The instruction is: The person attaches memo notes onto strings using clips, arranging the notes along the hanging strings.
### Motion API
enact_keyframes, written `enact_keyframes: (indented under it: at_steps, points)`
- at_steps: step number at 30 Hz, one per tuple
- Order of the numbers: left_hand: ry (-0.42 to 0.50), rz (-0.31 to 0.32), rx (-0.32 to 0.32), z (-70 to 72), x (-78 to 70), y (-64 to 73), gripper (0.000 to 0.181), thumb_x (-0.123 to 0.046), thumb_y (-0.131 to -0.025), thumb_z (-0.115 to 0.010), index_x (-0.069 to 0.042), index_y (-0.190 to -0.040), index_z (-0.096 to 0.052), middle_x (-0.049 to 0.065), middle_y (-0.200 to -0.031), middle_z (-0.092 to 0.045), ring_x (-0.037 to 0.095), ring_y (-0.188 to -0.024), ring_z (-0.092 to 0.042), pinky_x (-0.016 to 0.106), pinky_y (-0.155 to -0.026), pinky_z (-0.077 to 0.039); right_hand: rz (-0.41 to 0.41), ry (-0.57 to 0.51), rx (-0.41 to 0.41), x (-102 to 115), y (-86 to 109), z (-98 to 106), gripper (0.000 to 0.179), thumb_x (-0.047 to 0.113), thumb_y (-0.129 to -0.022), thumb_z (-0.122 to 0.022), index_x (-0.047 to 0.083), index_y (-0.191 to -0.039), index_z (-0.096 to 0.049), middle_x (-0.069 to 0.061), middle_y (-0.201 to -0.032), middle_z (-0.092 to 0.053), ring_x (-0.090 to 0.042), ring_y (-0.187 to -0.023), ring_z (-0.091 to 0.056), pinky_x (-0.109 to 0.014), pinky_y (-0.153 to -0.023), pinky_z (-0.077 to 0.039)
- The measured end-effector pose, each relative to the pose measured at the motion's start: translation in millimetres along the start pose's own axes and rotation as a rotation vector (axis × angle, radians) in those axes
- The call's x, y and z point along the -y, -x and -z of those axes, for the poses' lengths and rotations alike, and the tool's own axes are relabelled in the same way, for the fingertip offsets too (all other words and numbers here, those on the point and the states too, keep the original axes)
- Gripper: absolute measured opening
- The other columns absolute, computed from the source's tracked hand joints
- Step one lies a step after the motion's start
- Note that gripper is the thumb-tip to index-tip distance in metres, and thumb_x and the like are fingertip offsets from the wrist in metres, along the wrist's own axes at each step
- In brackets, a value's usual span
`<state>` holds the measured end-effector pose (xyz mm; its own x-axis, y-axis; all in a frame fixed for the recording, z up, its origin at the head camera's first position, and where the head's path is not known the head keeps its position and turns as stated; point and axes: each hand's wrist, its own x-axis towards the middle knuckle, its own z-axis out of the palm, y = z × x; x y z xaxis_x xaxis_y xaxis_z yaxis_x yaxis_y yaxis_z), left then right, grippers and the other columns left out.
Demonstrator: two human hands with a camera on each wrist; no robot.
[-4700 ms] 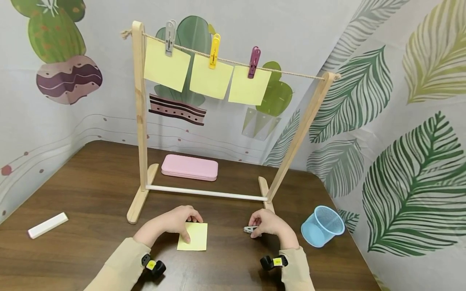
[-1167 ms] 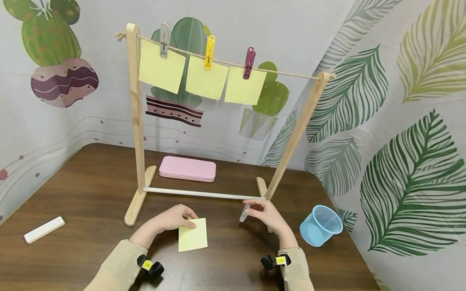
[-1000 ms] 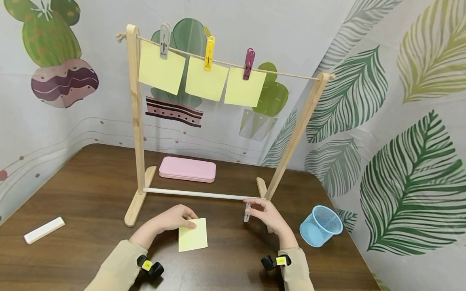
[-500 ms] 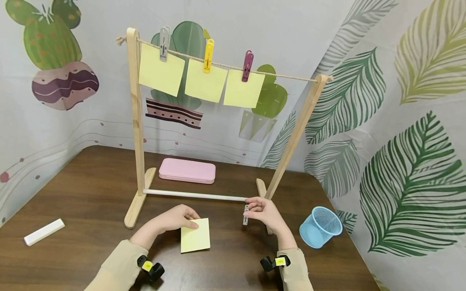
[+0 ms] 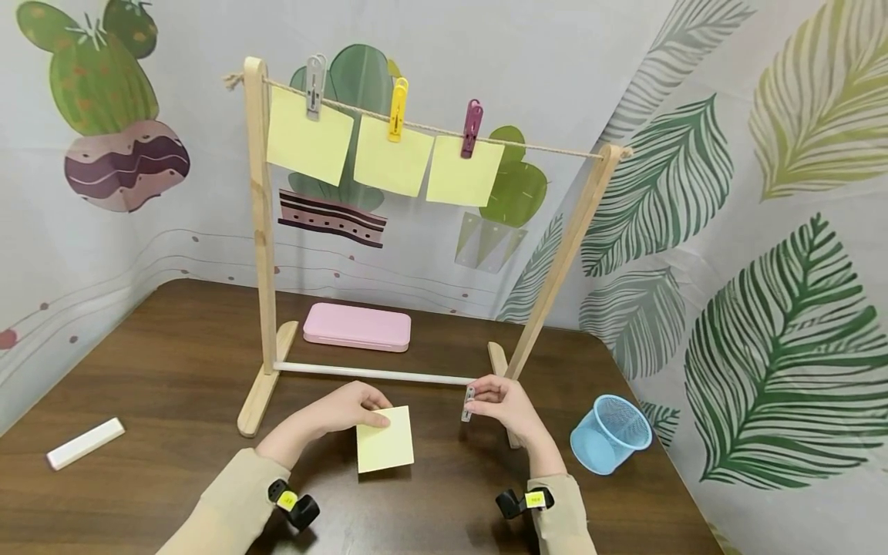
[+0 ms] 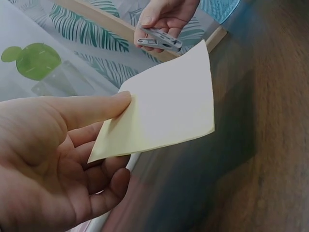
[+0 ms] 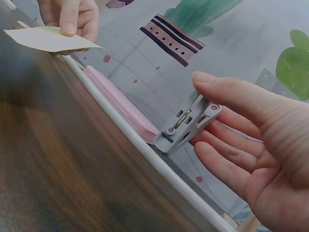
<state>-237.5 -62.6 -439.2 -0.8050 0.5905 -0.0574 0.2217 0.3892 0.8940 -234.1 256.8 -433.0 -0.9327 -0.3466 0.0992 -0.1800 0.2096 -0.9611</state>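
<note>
My left hand pinches a yellow sticky note by its upper left corner, thumb on top, and the note is lifted off the table. In the left wrist view the sticky note looks pale and slightly curved. My right hand holds a grey clothespin between thumb and fingers, in front of the rack's right foot. Seen from the right wrist, the clothespin points down and left, its spring facing the camera. Both hands are low, below the rope.
Three yellow notes hang from the rope by a grey clothespin, a yellow one and a purple one. A wooden rack carries the rope. Around it are a pink case, a blue mesh cup and a white bar.
My left hand has picked the sticky note up from the table and moved it slightly right. My right hand has raised the grey clothespin and turned it upright.
</note>
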Motion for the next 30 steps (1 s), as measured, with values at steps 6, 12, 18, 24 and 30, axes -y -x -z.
enact_keyframes:
  at_steps: [6,12,18,24,30]
  points:
    - [0.017,-0.007,-0.004,0.6,-7.7,-8.0,0.023,-0.014,-0.085,-0.073,0.004,-0.101,-0.069,0.006,-0.09,-0.072,0.01,-0.079,-0.06,0.027,-0.073,-0.05,0.036,-0.015,-0.01,6.1,-0.9,1.0,0.039,0.0,-0.085,-0.072,-0.018,-0.115,-0.056,0.012,-0.094,-0.069,-0.005,-0.087,-0.069,-0.021,-0.077,-0.056]
    - [-0.018,-0.051,-0.015,6.6,-27.6,-14.9,0.022,-0.014,-0.087,-0.072,0.001,-0.102,-0.069,0.005,-0.091,-0.072,0.01,-0.081,-0.06,0.028,-0.075,-0.049,0.056,0.035,-0.048,23.1,-2.3,5.4,0.041,0.003,-0.086,-0.071,-0.014,-0.121,-0.057,0.008,-0.095,-0.071,-0.005,-0.087,-0.069,-0.02,-0.079,-0.055]
    - [-0.085,-0.125,-0.059,12.6,-52.0,-25.0,0.02,-0.017,-0.088,-0.072,-0.002,-0.101,-0.07,0.005,-0.093,-0.073,0.01,-0.085,-0.063,0.027,-0.075,-0.051,0.108,0.108,-0.088,54.2,-6.5,16.9,0.035,0.001,-0.086,-0.071,-0.011,-0.117,-0.062,0.0,-0.096,-0.073,-0.003,-0.086,-0.068,-0.022,-0.078,-0.055]
    - [-0.107,-0.192,-0.096,16.1,-81.5,-37.1,0.018,-0.015,-0.088,-0.072,-0.003,-0.1,-0.071,0.005,-0.09,-0.073,0.008,-0.079,-0.063,0.026,-0.072,-0.052,0.151,0.147,-0.116,85.1,-14.5,33.9,0.037,0.003,-0.086,-0.072,-0.012,-0.117,-0.061,0.011,-0.093,-0.072,-0.005,-0.086,-0.069,-0.021,-0.078,-0.055]
    - [-0.18,-0.259,-0.168,23.3,-112.8,-50.2,0.017,-0.016,-0.087,-0.073,-0.004,-0.099,-0.072,0.005,-0.089,-0.074,0.006,-0.076,-0.063,0.024,-0.071,-0.052,0.186,0.206,-0.161,119.2,-23.8,48.9,0.038,0.004,-0.087,-0.071,-0.011,-0.12,-0.06,0.015,-0.093,-0.072,-0.002,-0.087,-0.068,-0.019,-0.08,-0.054]
